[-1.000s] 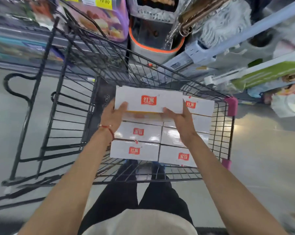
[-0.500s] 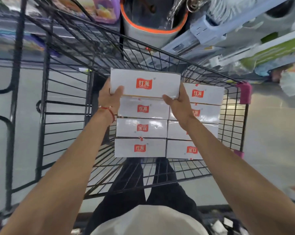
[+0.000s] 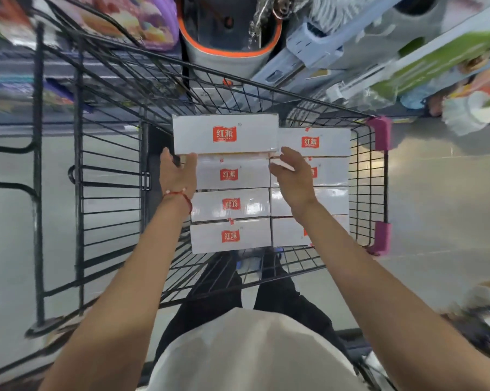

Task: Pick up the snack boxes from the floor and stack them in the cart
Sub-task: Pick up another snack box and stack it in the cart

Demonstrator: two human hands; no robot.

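Several white snack boxes with red logos lie in two columns inside the black wire cart (image 3: 370, 176). One more white snack box (image 3: 225, 134) sits at the far end of the left column, higher than the rest. My left hand (image 3: 179, 172) is open with its fingertips against that box's near left edge. My right hand (image 3: 293, 176) is open with spread fingers just off the box's near right corner, above the right column (image 3: 314, 142).
Store shelves with packaged goods and an orange-rimmed grey bucket (image 3: 229, 38) stand right behind the cart's far end. Pink plastic corners (image 3: 382, 134) mark the cart's right side. Grey floor lies on both sides. My legs show beneath the basket.
The box that both hands held by its ends now sits at the far end of the left column. Both hands have slid back to its near edge and opened.
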